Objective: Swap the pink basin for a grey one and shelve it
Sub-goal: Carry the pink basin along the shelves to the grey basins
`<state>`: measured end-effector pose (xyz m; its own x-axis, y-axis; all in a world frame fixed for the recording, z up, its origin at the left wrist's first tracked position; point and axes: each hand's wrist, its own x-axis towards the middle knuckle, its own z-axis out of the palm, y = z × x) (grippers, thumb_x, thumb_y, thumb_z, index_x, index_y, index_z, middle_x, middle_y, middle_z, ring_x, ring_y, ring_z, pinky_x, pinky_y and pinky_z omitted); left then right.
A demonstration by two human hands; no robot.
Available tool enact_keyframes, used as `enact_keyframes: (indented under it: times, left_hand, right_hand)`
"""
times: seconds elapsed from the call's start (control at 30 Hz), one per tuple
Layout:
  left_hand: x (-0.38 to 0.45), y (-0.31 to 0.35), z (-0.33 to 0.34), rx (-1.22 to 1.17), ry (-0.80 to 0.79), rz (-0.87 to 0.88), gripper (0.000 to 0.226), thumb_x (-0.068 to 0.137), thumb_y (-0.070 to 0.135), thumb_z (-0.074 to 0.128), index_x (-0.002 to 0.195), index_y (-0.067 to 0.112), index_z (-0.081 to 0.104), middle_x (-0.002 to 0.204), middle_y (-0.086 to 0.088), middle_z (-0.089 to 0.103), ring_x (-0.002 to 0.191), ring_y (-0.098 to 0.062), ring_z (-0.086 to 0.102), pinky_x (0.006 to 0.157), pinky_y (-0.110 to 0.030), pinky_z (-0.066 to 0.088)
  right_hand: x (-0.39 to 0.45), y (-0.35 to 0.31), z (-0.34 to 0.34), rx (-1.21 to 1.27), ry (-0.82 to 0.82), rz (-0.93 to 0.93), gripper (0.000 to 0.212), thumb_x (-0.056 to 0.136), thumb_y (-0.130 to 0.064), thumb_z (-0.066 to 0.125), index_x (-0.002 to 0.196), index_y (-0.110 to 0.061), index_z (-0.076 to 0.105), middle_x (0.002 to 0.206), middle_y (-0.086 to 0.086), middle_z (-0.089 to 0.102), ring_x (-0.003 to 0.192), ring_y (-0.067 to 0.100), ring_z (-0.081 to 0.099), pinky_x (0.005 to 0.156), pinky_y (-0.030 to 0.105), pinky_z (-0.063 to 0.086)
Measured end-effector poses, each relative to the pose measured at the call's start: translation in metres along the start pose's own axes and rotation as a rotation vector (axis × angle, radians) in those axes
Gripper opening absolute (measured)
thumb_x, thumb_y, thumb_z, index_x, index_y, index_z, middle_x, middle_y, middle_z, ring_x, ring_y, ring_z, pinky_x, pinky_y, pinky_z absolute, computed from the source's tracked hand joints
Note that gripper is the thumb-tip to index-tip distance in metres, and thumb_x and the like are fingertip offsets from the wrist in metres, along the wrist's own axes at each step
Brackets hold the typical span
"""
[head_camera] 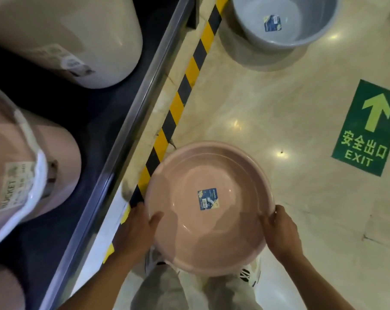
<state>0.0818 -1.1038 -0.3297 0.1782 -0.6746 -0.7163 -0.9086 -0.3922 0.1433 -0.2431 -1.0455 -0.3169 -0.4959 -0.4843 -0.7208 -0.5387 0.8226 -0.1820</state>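
Note:
I hold a round pink basin (pixel 223 175) with a blue label in its bottom, level above the floor in front of my legs. My left hand (pixel 138 229) grips its left rim, thumb inside the bowl. My right hand (pixel 281 231) grips the right rim. A grey basin (pixel 306 30) with a blue label inside stands on the floor at the top right, apart from the pink one. The dark low shelf (pixel 77 121) runs along the left.
On the shelf lie a cream bucket (pixel 77 36) and a pink bucket (pixel 22 166) with a white handle, on their sides. Yellow-black hazard tape (pixel 185 86) runs along the shelf's metal edge. A green EXIT floor sign (pixel 366 128) is at the right.

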Motion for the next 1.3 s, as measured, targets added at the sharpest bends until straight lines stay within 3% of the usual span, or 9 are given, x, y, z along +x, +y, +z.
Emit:
enact_keyframes:
  times: [0.23, 0.37, 0.53, 0.7, 0.8, 1.0, 1.13, 1.2, 1.3]
  left_hand:
    - [0.016, -0.006, 0.020, 0.094, 0.060, 0.052, 0.039, 0.095, 0.062, 0.044, 0.109, 0.026, 0.035, 0.094, 0.007, 0.051, 0.069, -0.015, 0.045, 0.046, -0.023, 0.023]
    - [0.028, -0.011, 0.021, -0.038, -0.030, 0.003, 0.038, 0.093, 0.056, 0.058, 0.104, 0.026, 0.038, 0.093, 0.005, 0.057, 0.071, -0.018, 0.051, 0.051, -0.028, 0.033]
    - [0.045, -0.004, 0.010, -0.322, -0.120, -0.110, 0.048, 0.088, 0.047, 0.072, 0.120, 0.016, 0.055, 0.095, 0.002, 0.066, 0.079, -0.017, 0.061, 0.056, -0.026, 0.043]
    - [0.056, 0.008, 0.005, -0.345, -0.121, -0.100, 0.055, 0.090, 0.041, 0.071, 0.136, 0.015, 0.053, 0.121, -0.011, 0.066, 0.105, -0.034, 0.063, 0.079, -0.039, 0.052]
    - [0.056, 0.013, 0.005, -0.366, -0.102, -0.074, 0.053, 0.094, 0.028, 0.069, 0.142, 0.014, 0.052, 0.122, -0.011, 0.064, 0.103, -0.031, 0.059, 0.086, -0.042, 0.052]
    - [0.031, 0.023, -0.020, -0.358, -0.077, -0.010, 0.047, 0.091, 0.036, 0.070, 0.133, 0.018, 0.059, 0.105, -0.001, 0.067, 0.093, -0.025, 0.063, 0.078, -0.040, 0.054]
    - [-0.005, 0.043, -0.059, -0.457, -0.040, 0.044, 0.035, 0.071, 0.052, 0.072, 0.101, 0.035, 0.065, 0.094, -0.003, 0.076, 0.087, -0.027, 0.073, 0.074, -0.054, 0.060]
    - [-0.024, 0.057, -0.080, -0.482, -0.010, 0.091, 0.018, 0.077, 0.043, 0.079, 0.091, 0.043, 0.067, 0.085, 0.002, 0.078, 0.079, -0.018, 0.075, 0.066, -0.043, 0.062]
    - [-0.057, 0.083, -0.114, -0.482, 0.061, 0.182, 0.017, 0.087, 0.027, 0.078, 0.089, 0.042, 0.069, 0.080, 0.027, 0.074, 0.072, 0.002, 0.072, 0.049, -0.014, 0.053]
  right_hand:
    - [0.010, 0.006, 0.020, -0.009, 0.078, 0.025, 0.022, 0.094, -0.040, 0.054, 0.100, -0.022, 0.042, 0.094, 0.002, 0.055, 0.078, 0.029, 0.054, 0.065, 0.039, 0.043]
    - [0.009, 0.007, 0.023, 0.031, 0.099, 0.073, 0.034, 0.091, -0.039, 0.056, 0.116, -0.019, 0.046, 0.105, 0.002, 0.058, 0.084, 0.028, 0.055, 0.068, 0.039, 0.042]
    - [0.017, 0.004, 0.019, 0.278, 0.039, 0.110, 0.055, 0.090, -0.032, 0.066, 0.136, -0.014, 0.042, 0.111, 0.009, 0.065, 0.092, 0.031, 0.061, 0.074, 0.040, 0.046]
    - [0.029, 0.001, 0.014, 0.348, -0.072, 0.147, 0.042, 0.091, -0.033, 0.066, 0.127, -0.019, 0.050, 0.091, -0.005, 0.062, 0.090, 0.029, 0.061, 0.076, 0.039, 0.045]
    - [0.038, 0.004, 0.011, 0.271, -0.127, 0.107, 0.023, 0.092, -0.031, 0.065, 0.107, -0.015, 0.057, 0.090, 0.003, 0.066, 0.081, 0.024, 0.061, 0.071, 0.040, 0.048]
    - [0.035, 0.006, -0.018, 0.301, -0.089, 0.003, 0.020, 0.093, -0.028, 0.062, 0.110, -0.019, 0.066, 0.090, -0.003, 0.067, 0.081, 0.014, 0.061, 0.062, 0.031, 0.044]
    - [0.009, 0.009, -0.066, 0.368, -0.058, -0.078, 0.022, 0.094, -0.027, 0.061, 0.115, -0.025, 0.069, 0.098, -0.008, 0.073, 0.087, 0.014, 0.066, 0.074, 0.038, 0.053]
    - [-0.009, 0.009, -0.097, 0.388, -0.025, -0.128, 0.016, 0.095, -0.029, 0.061, 0.107, -0.033, 0.070, 0.091, -0.013, 0.075, 0.082, 0.011, 0.068, 0.073, 0.039, 0.056]
    - [-0.040, 0.006, -0.148, 0.437, 0.060, -0.190, 0.008, 0.095, -0.035, 0.062, 0.095, -0.038, 0.069, 0.085, -0.022, 0.073, 0.070, 0.008, 0.067, 0.061, 0.033, 0.055]
